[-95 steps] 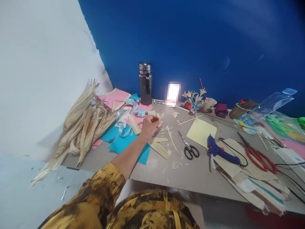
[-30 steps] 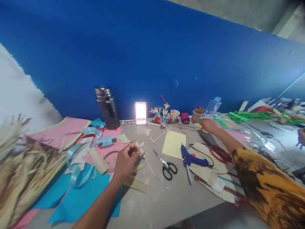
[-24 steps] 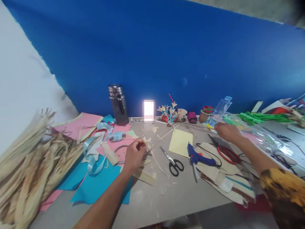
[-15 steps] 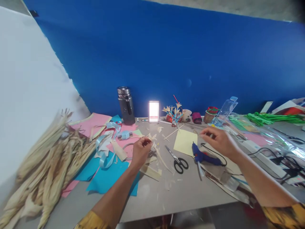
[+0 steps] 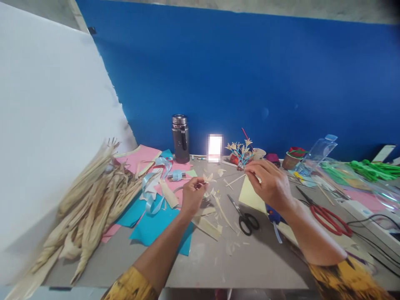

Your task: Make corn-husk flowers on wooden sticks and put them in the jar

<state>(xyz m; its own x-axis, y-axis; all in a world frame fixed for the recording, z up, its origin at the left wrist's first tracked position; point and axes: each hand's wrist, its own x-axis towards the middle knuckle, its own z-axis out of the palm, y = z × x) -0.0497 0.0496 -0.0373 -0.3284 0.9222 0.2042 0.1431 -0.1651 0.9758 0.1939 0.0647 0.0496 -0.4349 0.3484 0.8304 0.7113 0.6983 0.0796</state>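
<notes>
My left hand (image 5: 194, 195) is closed in a pinch, with a pale corn-husk flower (image 5: 210, 178) at its fingertips. Thumb and fingers of my right hand (image 5: 270, 183) are pressed together above a yellow paper sheet (image 5: 250, 196); what they hold, if anything, is too small to make out. Just beyond those fingers stands a bunch of husk flowers on blue stems (image 5: 240, 154). Black-handled scissors (image 5: 248, 223) lie between my forearms. A blue glue gun (image 5: 272, 213) is mostly hidden under my right wrist.
Dried corn husks (image 5: 90, 212) are heaped at left beside blue paper (image 5: 162, 231) and ribbon (image 5: 153, 204). A dark flask (image 5: 180, 139) stands at the back. Red-handled scissors (image 5: 333, 218), a power strip (image 5: 368, 221) with cables and a tilted plastic bottle (image 5: 315, 156) are at right.
My right hand has moved left, from beside the yellow sheet to over its edge near the flower bunch. My left hand stays pinched. The view has turned slightly left, and the red-handled scissors now show.
</notes>
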